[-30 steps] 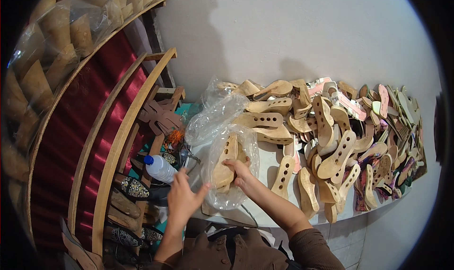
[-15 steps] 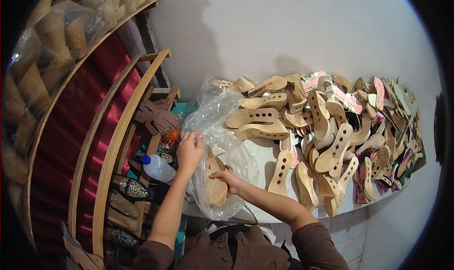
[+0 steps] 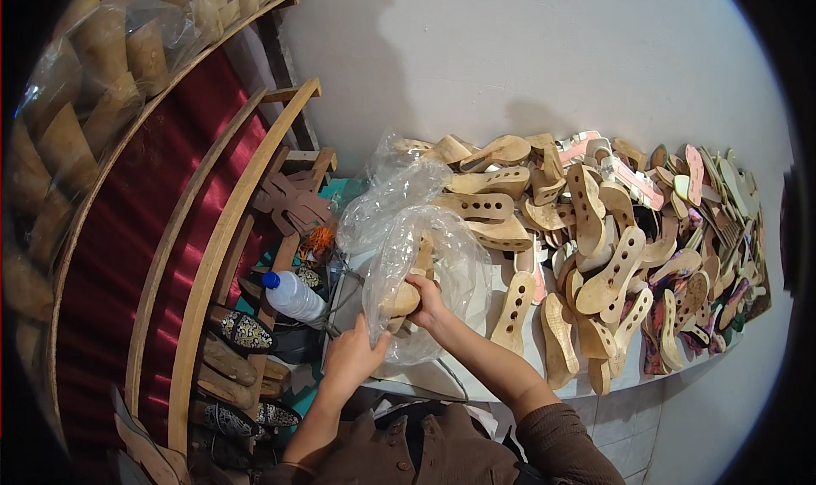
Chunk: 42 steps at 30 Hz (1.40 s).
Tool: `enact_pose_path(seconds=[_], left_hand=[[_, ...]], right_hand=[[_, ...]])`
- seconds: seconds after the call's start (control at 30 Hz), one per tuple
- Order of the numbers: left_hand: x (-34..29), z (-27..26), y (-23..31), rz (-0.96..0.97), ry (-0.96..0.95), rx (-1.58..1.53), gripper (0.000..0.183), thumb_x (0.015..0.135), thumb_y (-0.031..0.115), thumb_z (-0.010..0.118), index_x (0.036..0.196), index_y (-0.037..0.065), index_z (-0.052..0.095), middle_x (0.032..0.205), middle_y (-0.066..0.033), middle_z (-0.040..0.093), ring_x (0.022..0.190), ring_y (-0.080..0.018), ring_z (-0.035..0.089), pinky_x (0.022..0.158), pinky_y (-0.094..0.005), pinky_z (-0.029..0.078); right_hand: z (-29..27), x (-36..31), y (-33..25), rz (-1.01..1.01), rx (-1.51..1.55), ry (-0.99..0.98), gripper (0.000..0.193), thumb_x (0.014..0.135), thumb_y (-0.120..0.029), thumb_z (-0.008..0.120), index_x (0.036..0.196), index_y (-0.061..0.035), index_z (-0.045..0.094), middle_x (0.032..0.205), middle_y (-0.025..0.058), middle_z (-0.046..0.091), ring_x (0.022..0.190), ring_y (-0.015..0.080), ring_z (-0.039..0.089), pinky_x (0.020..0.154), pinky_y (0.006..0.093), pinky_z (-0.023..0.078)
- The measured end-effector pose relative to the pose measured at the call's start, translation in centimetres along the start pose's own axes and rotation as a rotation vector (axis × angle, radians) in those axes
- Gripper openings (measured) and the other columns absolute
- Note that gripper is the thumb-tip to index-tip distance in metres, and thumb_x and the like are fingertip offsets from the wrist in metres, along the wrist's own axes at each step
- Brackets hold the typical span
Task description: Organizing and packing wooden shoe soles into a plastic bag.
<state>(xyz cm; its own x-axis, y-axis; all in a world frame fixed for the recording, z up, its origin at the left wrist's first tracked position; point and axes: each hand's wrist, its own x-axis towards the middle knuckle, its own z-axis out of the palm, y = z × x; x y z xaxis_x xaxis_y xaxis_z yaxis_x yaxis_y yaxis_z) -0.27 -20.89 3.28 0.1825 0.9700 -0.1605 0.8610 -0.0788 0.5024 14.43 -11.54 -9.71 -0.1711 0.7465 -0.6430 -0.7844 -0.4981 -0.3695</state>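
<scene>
A transparent plastic bag (image 3: pixel 472 272) lies on the near left of the white table, with its mouth facing me. My right hand (image 3: pixel 427 302) is closed around a pale wooden shoe sole (image 3: pixel 401 300) at the bag's mouth. Plastic film covers part of that sole, and a second wooden piece seems to lie behind it. Pinched in my left hand (image 3: pixel 357 353) is the bag's near left edge; the fingertips are partly hidden. More crumpled plastic (image 3: pixel 395 192) sits just beyond. To the right of the bag, a wooden sole with a row of holes (image 3: pixel 514 315) rests on the table.
Wooden soles (image 3: pixel 612 277) are heaped across the table's right side, with flat insole pieces (image 3: pixel 735 196) at the far right. Left of the bag stand a blue-capped bottle (image 3: pixel 293 298) and a wooden rack (image 3: pixel 246 179) with patterned shoes (image 3: pixel 242 328). Bagged wooden pieces (image 3: pixel 102 43) fill the upper shelf.
My left hand has come down from the bag's far left side to its near edge. The right hand has shifted slightly up and right with the sole, and the bag has opened out around it.
</scene>
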Motion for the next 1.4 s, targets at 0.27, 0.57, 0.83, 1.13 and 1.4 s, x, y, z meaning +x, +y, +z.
enact_pose_path(seconds=[0.27,0.57,0.83,1.13,1.4], left_hand=[[-1.5,-0.4,0.3,0.075,0.247,-0.574,0.031,0.075,0.004,0.049,0.105,-0.004,0.054,0.085,-0.0145,0.064,0.077,-0.0180,0.061,0.069,-0.0296,0.047],[-1.4,0.1,0.1,0.132,0.302,-0.717,0.032,0.074,0.004,0.050,0.105,-0.003,0.055,0.088,-0.0123,0.063,0.079,-0.0147,0.059,0.072,-0.0281,0.046],[-1.5,-0.1,0.1,0.103,0.203,-0.730,0.033,0.076,0.001,0.049,0.108,-0.004,0.054,0.095,-0.0083,0.062,0.086,-0.0101,0.055,0.077,-0.0256,0.043],[-1.8,0.1,0.6,0.136,0.192,-0.667,0.030,0.074,0.006,0.052,0.102,-0.003,0.055,0.082,-0.0160,0.063,0.072,-0.0186,0.062,0.065,-0.0306,0.047],[-2.0,0.9,0.6,0.209,0.240,-0.728,0.029,0.074,0.006,0.052,0.102,-0.003,0.055,0.084,-0.0159,0.063,0.076,-0.0202,0.062,0.069,-0.0312,0.047]], right_hand=[[2.8,-1.0,2.7,-0.247,-0.096,0.159,0.083,0.073,-0.005,0.062,0.131,-0.0091,0.002,0.118,0.0221,0.039,0.100,0.0357,0.052,0.069,0.0555,0.051],[0.9,1.1,3.8,-0.251,-0.294,0.235,0.064,0.082,-0.003,0.054,0.131,-0.0017,0.012,0.118,0.0194,0.042,0.099,0.0284,0.053,0.077,0.0394,0.049],[-1.8,4.2,5.8,-0.649,-0.316,0.360,0.076,0.080,-0.007,0.057,0.136,-0.0141,0.005,0.121,0.0172,0.042,0.097,0.0317,0.056,0.072,0.0451,0.053],[-0.4,1.7,3.3,-0.319,-0.337,0.124,0.095,0.076,-0.017,0.065,0.139,-0.0230,-0.006,0.135,0.0204,0.018,0.117,0.0345,0.038,0.080,0.0464,0.049],[-2.0,6.0,3.5,-0.208,-0.209,-0.044,0.103,0.074,-0.021,0.068,0.138,-0.0273,-0.013,0.137,0.0205,0.008,0.117,0.0374,0.036,0.079,0.0516,0.049]])
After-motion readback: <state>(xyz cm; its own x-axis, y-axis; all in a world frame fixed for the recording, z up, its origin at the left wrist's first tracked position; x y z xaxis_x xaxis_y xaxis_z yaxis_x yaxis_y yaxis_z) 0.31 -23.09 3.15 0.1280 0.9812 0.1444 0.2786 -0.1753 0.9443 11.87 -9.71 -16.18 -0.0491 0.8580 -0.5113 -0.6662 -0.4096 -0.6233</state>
